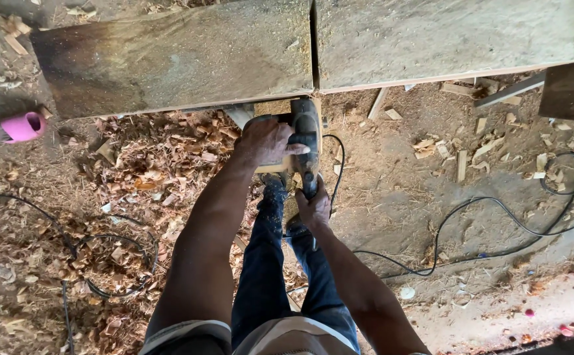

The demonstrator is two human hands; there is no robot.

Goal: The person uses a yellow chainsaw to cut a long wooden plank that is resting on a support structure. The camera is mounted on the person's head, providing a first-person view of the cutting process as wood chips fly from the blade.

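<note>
While both hands grip it, a dark grey power planer sits against the near edge of a long, sawdust-covered wooden plank, just left of the dark gap that separates this plank from a second plank to the right. The left hand is clamped over the front knob of the tool, fingers wrapped across its top; the right hand is closed around the rear handle, nearer the body, so the two hands lie close together but apart along the tool's length. A black power cord runs from the planer's rear across the dirt floor toward the right. Below the hands, legs in dark blue jeans stand on the floor. Wood shavings lie heaped to the left beneath the plank, and a second black cable loops through them. Small offcuts are scattered at the right, and a pink object shows at the far left edge.
</note>
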